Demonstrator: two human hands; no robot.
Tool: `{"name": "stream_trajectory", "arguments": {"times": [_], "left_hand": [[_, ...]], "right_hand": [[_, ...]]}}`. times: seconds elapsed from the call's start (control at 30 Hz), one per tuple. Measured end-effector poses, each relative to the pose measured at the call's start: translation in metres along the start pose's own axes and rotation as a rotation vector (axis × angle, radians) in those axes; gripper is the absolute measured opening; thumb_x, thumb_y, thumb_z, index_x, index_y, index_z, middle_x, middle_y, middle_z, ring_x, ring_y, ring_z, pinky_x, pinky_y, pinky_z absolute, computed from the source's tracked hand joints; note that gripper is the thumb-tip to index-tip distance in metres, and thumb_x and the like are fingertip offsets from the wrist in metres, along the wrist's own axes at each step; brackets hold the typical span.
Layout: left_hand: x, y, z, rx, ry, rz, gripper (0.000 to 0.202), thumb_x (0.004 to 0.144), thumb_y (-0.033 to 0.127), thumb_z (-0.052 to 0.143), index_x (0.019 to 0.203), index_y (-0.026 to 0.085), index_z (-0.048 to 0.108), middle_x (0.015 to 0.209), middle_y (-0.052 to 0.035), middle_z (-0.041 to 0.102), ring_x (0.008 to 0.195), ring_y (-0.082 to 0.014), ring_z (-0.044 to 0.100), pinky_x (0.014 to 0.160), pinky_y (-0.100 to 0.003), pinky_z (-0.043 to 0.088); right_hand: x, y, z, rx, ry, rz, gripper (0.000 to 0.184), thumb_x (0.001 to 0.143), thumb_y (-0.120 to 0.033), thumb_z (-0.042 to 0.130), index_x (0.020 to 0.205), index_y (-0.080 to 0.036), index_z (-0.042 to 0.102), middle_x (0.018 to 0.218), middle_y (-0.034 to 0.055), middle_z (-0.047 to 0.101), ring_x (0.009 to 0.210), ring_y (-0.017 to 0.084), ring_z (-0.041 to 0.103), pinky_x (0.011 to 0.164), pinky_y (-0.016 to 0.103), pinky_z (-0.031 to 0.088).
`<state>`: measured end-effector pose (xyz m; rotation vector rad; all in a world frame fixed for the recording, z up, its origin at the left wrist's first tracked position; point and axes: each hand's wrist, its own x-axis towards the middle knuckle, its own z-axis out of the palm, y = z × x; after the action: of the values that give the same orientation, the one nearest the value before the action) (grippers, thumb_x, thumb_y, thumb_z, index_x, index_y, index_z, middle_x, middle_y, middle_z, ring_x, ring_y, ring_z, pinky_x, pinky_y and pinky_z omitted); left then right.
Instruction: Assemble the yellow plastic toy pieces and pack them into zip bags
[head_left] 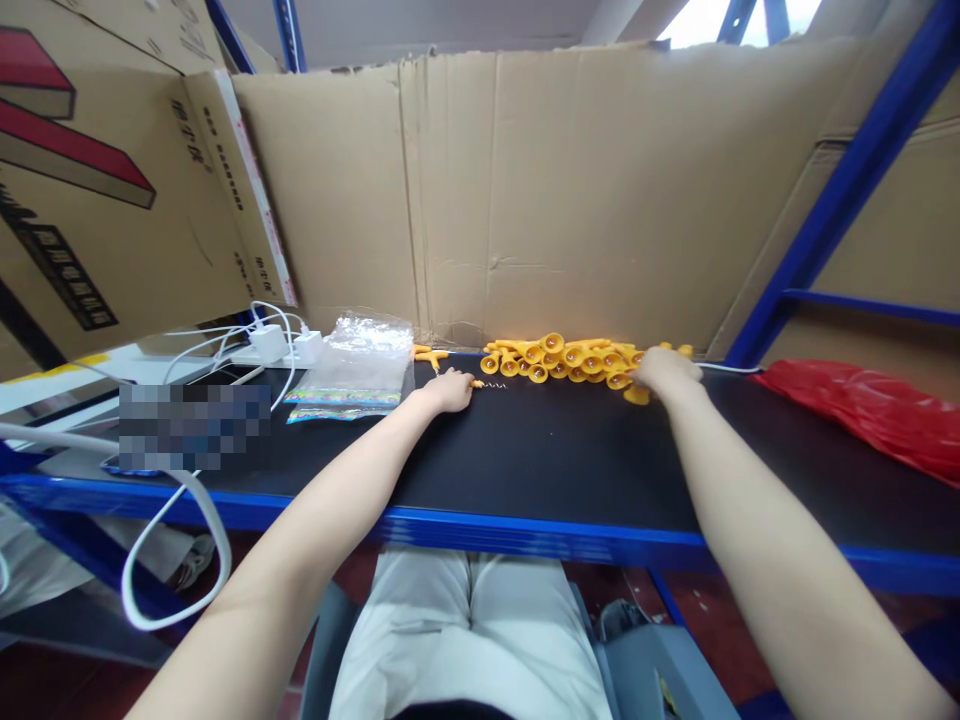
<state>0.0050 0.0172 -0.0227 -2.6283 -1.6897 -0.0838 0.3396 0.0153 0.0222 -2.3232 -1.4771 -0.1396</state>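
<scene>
My left hand rests low over the black tabletop with its fingers closed. From it sticks out an orange-ended piece with a thin metal spiral, like a corkscrew, pointing right. Just behind that hand lie orange T-shaped handles. A heap of yellow cup-ended pieces stretches along the back of the table between my hands. At the heap's right end, my right hand is closed round a yellow cup-ended piece, whose cup shows tilted below the fingers. Part of that piece is hidden by the hand.
Clear plastic bags lie left of my left hand. White chargers and cables crowd the left side, near a blurred-out device. A red plastic bag lies at right. Cardboard walls the back; a blue rail edges the front.
</scene>
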Motion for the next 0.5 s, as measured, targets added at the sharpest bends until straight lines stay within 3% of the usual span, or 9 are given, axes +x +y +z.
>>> {"name": "stream_trajectory", "arguments": {"times": [0.1, 0.2, 0.3, 0.4, 0.5], "left_hand": [[0.003, -0.002, 0.003, 0.004, 0.000, 0.006, 0.038, 0.087, 0.025, 0.030, 0.119, 0.016, 0.050, 0.126, -0.0112, 0.052, 0.124, -0.0258, 0.039, 0.099, -0.039, 0.035], [0.002, -0.001, 0.002, 0.002, -0.014, 0.000, 0.041, 0.088, 0.025, 0.029, 0.123, 0.015, 0.047, 0.130, -0.0125, 0.048, 0.126, -0.0249, 0.037, 0.101, -0.039, 0.033], [-0.003, 0.003, -0.003, 0.009, -0.019, -0.050, 0.045, 0.088, 0.029, 0.028, 0.130, 0.017, 0.040, 0.141, -0.0139, 0.034, 0.131, -0.0268, 0.028, 0.102, -0.048, 0.029], [-0.009, 0.006, -0.010, 0.030, -0.006, -0.098, 0.048, 0.087, 0.033, 0.030, 0.133, 0.020, 0.035, 0.147, -0.0130, 0.021, 0.134, -0.0289, 0.020, 0.101, -0.058, 0.023], [-0.014, 0.007, -0.016, 0.045, 0.000, -0.126, 0.050, 0.086, 0.035, 0.031, 0.133, 0.020, 0.034, 0.146, -0.0125, 0.024, 0.133, -0.0296, 0.023, 0.100, -0.059, 0.022]], "right_hand": [[-0.012, -0.013, -0.004, -0.073, -0.171, -0.037, 0.023, 0.070, -0.036, 0.065, 0.076, -0.014, 0.063, 0.072, 0.0114, 0.064, 0.075, 0.026, 0.063, 0.066, 0.040, 0.049], [-0.026, -0.023, -0.005, 0.010, -0.345, -0.211, 0.032, 0.070, -0.047, 0.062, 0.066, -0.016, 0.057, 0.055, 0.0054, 0.058, 0.056, 0.020, 0.060, 0.055, 0.032, 0.047], [-0.039, -0.032, 0.003, 0.140, -0.454, -0.423, 0.034, 0.066, -0.048, 0.065, 0.067, -0.017, 0.051, 0.053, 0.0020, 0.056, 0.048, 0.015, 0.054, 0.049, 0.026, 0.042], [-0.048, -0.043, 0.016, 0.231, -0.491, -0.580, 0.037, 0.061, -0.048, 0.068, 0.071, -0.018, 0.049, 0.060, 0.0002, 0.057, 0.050, 0.012, 0.051, 0.046, 0.023, 0.037], [-0.051, -0.051, 0.025, 0.238, -0.425, -0.666, 0.039, 0.060, -0.050, 0.068, 0.072, -0.018, 0.048, 0.067, -0.0003, 0.056, 0.057, 0.012, 0.050, 0.049, 0.023, 0.034]]}}
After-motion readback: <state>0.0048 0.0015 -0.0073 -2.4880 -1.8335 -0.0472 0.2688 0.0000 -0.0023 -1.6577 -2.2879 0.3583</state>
